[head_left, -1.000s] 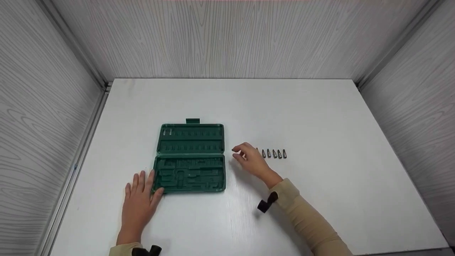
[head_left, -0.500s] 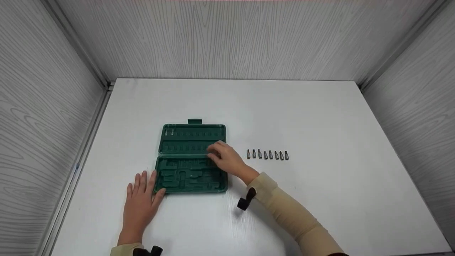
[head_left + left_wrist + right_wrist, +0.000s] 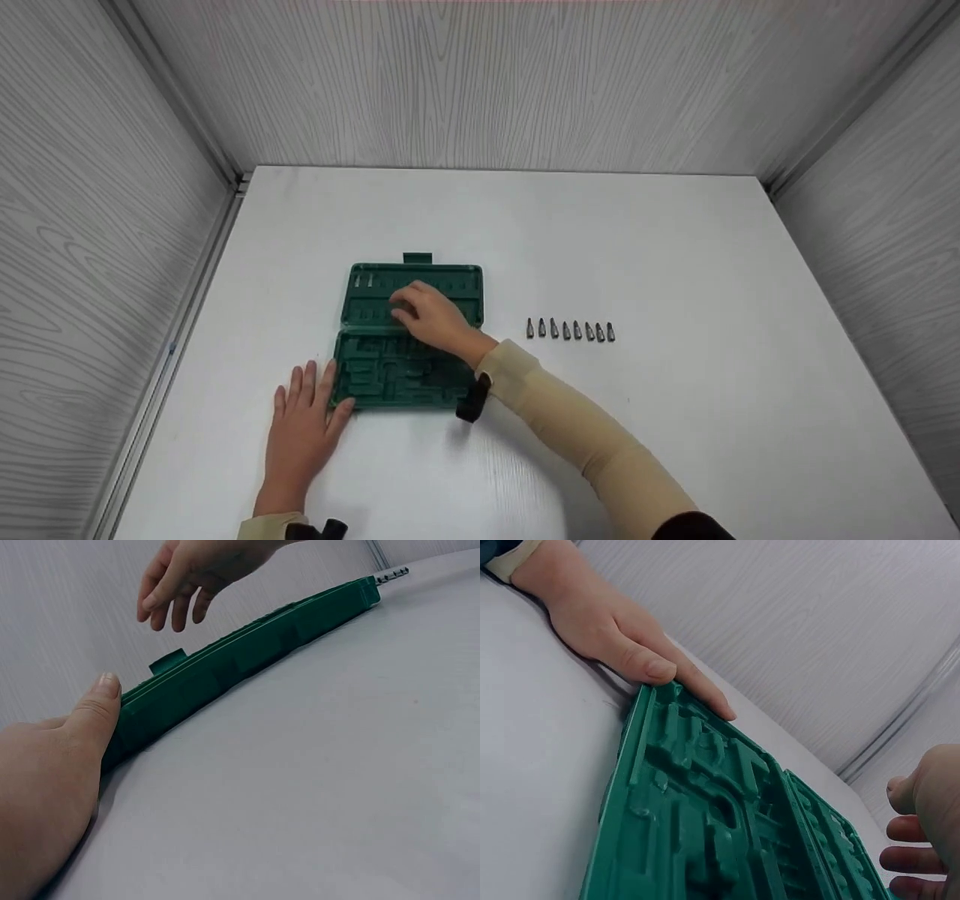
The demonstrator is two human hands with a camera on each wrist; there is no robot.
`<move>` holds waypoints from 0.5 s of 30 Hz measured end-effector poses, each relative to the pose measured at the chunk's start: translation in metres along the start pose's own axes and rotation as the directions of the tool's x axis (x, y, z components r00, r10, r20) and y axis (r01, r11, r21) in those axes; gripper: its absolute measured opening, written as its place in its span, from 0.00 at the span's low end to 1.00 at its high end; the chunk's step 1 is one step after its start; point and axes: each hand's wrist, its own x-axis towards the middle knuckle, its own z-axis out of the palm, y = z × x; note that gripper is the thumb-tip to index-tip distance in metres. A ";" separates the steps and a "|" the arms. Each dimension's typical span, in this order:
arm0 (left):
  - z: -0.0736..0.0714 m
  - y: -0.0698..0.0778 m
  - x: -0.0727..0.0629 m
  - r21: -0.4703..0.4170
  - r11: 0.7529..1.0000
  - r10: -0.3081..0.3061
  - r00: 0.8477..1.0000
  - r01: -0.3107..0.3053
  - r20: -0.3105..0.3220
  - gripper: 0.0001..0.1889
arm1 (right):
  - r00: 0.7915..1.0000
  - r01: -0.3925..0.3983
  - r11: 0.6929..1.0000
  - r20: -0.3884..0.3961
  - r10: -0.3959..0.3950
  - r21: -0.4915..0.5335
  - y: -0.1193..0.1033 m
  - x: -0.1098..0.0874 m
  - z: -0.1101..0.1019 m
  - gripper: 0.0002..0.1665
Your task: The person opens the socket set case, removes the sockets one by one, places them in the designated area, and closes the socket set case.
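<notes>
An unfolded green plastic bit case (image 3: 367, 407) lies on the table, its halves full of moulded recesses. Two small metal bits (image 3: 370, 281) sit in the upper-left slots of its far half. My left hand (image 3: 300, 431) rests beside the case's near left corner, fingers straight, thumb and index finger touching the edge. Over the far half hovers my right hand (image 3: 435, 322), fingers loosely bent. Thumb and fingers stand apart in the left wrist view, and nothing shows between them. To the right of the case, several metal screwdriver bits (image 3: 566, 331) stand or lie in a row.
The white table (image 3: 675, 262) is bounded by pale wood-grain walls (image 3: 480, 90) at the back and sides. A latch tab (image 3: 418, 258) sticks out from the case's far edge.
My right hand has moved left from beside the row of bits to above the case's far half. The row came into full view. My left hand has stayed at the corner.
</notes>
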 end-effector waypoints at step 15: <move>-0.003 0.002 0.000 0.005 1.000 0.005 1.000 -0.005 -0.009 0.36 | 0.996 -0.084 0.985 0.005 0.085 -0.149 -0.007 0.048 0.019 0.20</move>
